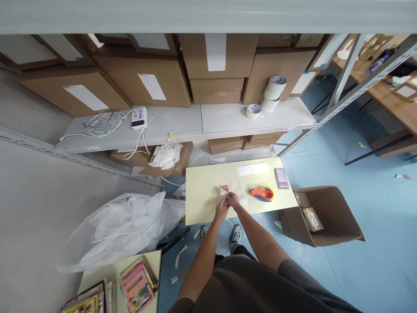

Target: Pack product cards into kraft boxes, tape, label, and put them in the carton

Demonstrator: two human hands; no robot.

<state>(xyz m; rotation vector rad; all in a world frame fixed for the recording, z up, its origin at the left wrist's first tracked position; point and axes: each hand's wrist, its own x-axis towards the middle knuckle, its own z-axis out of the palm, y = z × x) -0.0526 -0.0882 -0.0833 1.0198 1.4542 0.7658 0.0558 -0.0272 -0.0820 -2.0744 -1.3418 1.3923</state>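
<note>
One packet [223, 191] lies just beyond the left hand [221, 210] and right hand [233, 200], nearer the right. Whether curled fingers pinch it is unclear.

Tabletop [200, 202]: pale yellow, rectangular. Observed on its surface, referenced from centre: white paper [252, 169] at 1 o'clock; purplish item [282, 178], detail blurred, between 2 and 3 o'clock; orange-red dispenser [259, 192] at 3 o'clock; translucent sheet [241, 194] at centre.
</note>
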